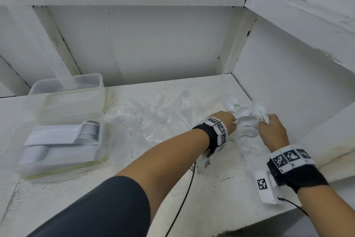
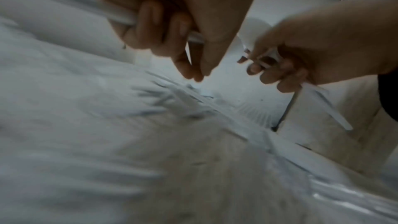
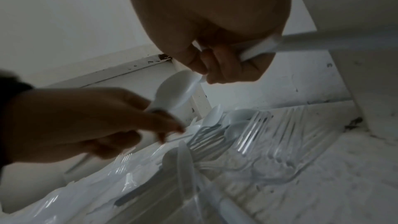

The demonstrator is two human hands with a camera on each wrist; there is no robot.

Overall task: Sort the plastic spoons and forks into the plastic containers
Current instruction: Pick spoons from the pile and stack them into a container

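White plastic spoons point(image 1: 244, 111) lie in a heap at the right of the shelf, near the side wall. My left hand point(image 1: 233, 121) grips several white spoon handles; in the left wrist view its fingers point(image 2: 168, 28) curl round them. My right hand point(image 1: 266, 120) also holds a bunch of white spoons point(image 3: 258, 47), right beside the left hand. One spoon bowl point(image 3: 174, 91) sticks up between the two hands. Clear plastic forks point(image 1: 149, 113) lie scattered mid-shelf. A near plastic container point(image 1: 57, 171) at the left holds stacked white spoons point(image 1: 63, 136); behind it stands a second container point(image 1: 76, 83).
Crumpled clear plastic wrap point(image 1: 134, 140) lies under and around the forks. The shelf sits in a white alcove with a back wall point(image 1: 144, 44) and a side wall point(image 1: 288, 83) close to my right hand. A black cable point(image 1: 184, 198) runs along the shelf's front.
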